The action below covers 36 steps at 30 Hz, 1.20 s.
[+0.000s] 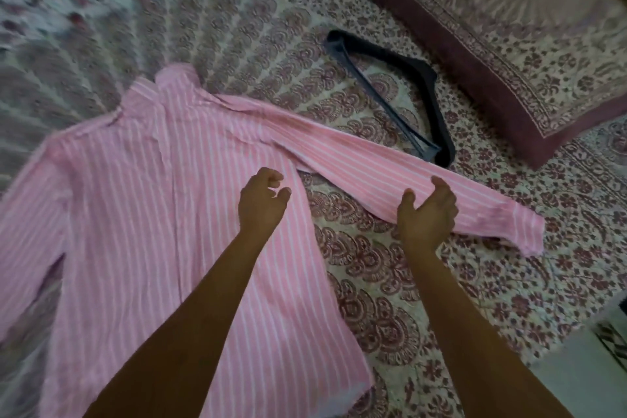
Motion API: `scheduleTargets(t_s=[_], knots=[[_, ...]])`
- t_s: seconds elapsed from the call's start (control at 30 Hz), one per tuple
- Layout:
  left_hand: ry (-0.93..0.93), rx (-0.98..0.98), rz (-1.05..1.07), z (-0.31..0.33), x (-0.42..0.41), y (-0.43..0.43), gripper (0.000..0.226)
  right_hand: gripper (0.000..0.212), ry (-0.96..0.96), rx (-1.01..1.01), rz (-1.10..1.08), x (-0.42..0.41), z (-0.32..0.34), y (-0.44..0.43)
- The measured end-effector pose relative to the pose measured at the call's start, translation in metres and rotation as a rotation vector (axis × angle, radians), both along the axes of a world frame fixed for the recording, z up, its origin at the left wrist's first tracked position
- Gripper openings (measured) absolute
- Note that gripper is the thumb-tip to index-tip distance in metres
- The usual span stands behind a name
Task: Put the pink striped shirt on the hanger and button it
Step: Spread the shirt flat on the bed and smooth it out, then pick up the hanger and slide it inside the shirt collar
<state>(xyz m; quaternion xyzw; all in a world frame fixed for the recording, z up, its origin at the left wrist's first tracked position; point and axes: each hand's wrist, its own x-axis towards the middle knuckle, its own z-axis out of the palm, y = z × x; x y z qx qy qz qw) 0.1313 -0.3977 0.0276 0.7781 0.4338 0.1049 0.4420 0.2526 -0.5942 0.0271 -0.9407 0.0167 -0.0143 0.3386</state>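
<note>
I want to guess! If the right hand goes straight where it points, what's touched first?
Likely the shirt sleeve just past the right hand; the hanger lies farther on. Height is unclear.

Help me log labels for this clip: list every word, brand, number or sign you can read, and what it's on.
None can be read.
The pink striped shirt shows no tag or label.
The hanger shows no marking.
The bedsheet and pillow carry only floral print.
</note>
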Motion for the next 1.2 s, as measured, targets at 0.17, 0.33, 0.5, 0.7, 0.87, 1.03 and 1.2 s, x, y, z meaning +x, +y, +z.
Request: scheduleTargets(t_s=[0.17,0.33,0.5,0.7,0.87,1.03,1.2], knots=[[0.022,0.275,-0.114,-0.011,0.044,0.062,0.022,0.040,0.012,0.072,0.162,0.022,-0.012,0.047],[0.154,0.428,-0.095,-0.022,0.099,0.127,0.042,0.034,0.089,0.122,0.485,0.052,-0.033,0.118],[0.264,0.330,-0.308,-0.036,0.139,0.195,0.045,0.046,0.149,-0.064,0.663,0.088,-0.055,0.192],[0.115,0.055,-0.242,-0.040,0.175,0.237,0.013,0.038,0.450,0.285,0.526,0.152,-0.076,0.225],[0.254,0.215,-0.139,-0.062,0.211,0.228,0.013,0.016,0.177,-0.207,0.668,0.175,-0.070,0.224],[0.128,0.322,-0.078,-0.064,0.233,0.185,0.012,0.021,-0.216,-0.037,0.670,0.186,-0.047,0.180],[-0.037,0.261,-0.186,-0.048,0.269,0.140,0.009,0.034,-0.252,-0.225,0.341,0.221,-0.043,0.108]])
